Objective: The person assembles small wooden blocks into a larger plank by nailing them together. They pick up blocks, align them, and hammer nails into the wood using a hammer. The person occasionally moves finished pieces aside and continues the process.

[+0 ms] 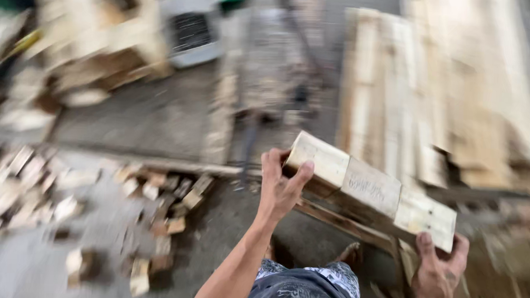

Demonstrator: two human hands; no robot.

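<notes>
Two hands, one load: a stack of pale wooden boards (pixel 372 191) is held up at waist height, tilted down toward the right, above a darker wooden frame (pixel 344 223).

Risk, board stack: the stack is made of several loose pieces, so one may well slide off the lower end if the tilt is increased.

Risk, footing: scattered wood offcuts (pixel 157 213) are strewn over the ground just left of the person, and a trip is likely if a step is taken that way.

Risk, fingers: a pinch is possible between the stack and the frame beneath it.

Surface: a grey concrete floor (pixel 148 118) is seen, dusty and littered.

Room: an open timber yard or workshop is suggested; long planks (pixel 431 96) are piled at the right, a heap of cut blocks (pixel 95 40) stands at the upper left, and a grey crate-like box (pixel 189 35) lies beyond, blurred.

Left hand (pixel 280 188): the fingers are curled round the upper end of the stack, thumb on its end face.

Right hand (pixel 438 272): the lower corner is gripped from below, fingers wrapped up over the edge.
</notes>
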